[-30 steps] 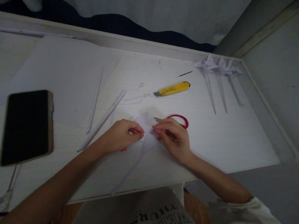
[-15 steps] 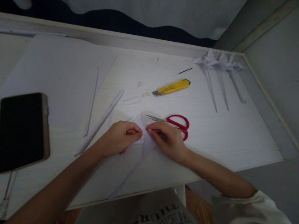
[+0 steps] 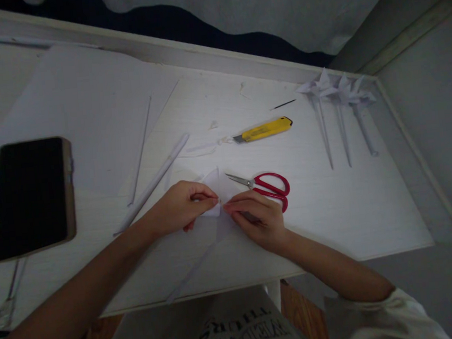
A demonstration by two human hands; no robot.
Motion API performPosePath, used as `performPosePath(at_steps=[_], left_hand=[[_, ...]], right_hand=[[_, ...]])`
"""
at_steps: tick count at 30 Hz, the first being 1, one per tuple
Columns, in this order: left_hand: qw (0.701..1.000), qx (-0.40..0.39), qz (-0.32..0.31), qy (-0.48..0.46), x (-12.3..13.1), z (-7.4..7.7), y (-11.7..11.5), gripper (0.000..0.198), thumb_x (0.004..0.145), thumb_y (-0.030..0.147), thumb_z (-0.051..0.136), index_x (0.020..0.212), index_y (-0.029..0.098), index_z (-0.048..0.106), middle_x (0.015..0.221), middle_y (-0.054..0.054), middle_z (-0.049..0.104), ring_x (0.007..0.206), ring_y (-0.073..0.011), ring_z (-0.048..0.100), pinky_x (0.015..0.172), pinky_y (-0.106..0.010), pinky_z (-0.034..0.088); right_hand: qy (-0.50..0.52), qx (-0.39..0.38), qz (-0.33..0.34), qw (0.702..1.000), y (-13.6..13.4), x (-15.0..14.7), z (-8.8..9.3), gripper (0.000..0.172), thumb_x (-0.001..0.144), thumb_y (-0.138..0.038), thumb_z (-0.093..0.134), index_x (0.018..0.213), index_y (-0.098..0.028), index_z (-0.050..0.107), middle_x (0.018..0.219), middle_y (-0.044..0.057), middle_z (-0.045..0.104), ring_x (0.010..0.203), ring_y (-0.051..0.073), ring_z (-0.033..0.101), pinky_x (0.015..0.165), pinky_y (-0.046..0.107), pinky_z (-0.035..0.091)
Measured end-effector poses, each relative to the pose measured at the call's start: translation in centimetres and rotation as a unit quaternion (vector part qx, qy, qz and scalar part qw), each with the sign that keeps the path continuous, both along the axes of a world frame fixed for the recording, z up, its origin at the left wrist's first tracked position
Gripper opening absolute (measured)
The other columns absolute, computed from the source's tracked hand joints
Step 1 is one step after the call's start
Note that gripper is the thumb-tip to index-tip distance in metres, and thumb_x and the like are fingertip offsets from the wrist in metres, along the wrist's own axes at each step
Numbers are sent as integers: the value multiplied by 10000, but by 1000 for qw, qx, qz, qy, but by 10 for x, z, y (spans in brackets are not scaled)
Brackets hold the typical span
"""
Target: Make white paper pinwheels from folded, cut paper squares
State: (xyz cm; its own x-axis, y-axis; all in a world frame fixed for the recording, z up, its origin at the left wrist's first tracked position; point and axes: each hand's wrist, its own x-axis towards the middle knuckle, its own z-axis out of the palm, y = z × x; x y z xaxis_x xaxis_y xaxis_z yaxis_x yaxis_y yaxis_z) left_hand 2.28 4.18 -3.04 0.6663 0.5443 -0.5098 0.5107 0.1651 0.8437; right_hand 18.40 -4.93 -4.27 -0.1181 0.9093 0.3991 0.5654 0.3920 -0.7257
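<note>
Both hands meet at the middle of the white desk (image 3: 353, 205) over a small folded white paper piece (image 3: 215, 184). My left hand (image 3: 183, 205) pinches the paper's left part between thumb and fingertips. My right hand (image 3: 254, 217) is closed on its right part, fingertips touching the left hand's. A long rolled paper stick (image 3: 190, 271) runs from under the paper toward the desk's near edge. Red-handled scissors (image 3: 269, 185) lie just behind my right hand.
A yellow utility knife (image 3: 264, 129) lies behind the scissors. Three finished paper pinwheels (image 3: 339, 100) lie at the far right corner. Two rolled paper sticks (image 3: 151, 182) and a large white sheet (image 3: 84, 108) lie to the left, beside a dark phone (image 3: 31, 196).
My right hand has slid a little left and nearer, uncovering the scissors behind it. Its fingertips now touch the left hand's on the paper. The view has shifted slightly.
</note>
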Motion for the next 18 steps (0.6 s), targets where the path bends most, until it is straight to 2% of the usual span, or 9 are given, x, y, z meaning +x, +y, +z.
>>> performPosePath(at_steps=[10,18], left_hand=[[1000,-8,-9,13,0,3,1,186,713,283,524,788,135,607,406,75,467,270,-35,375,258,-119,298],[1000,-7,-10,7,1,4,0,182,711,270,520,791,130,606,420,71,465,294,-40,394,283,-127,314]], right_hand=[[-11,20,8,1000,-2,0,0,132,751,-87,520,841,-143,598,809,70,611,763,118,580,665,240,504],[-14,17,9,1000,-2,0,1,160,761,-102,501,873,-178,585,828,56,611,765,124,586,660,257,516]])
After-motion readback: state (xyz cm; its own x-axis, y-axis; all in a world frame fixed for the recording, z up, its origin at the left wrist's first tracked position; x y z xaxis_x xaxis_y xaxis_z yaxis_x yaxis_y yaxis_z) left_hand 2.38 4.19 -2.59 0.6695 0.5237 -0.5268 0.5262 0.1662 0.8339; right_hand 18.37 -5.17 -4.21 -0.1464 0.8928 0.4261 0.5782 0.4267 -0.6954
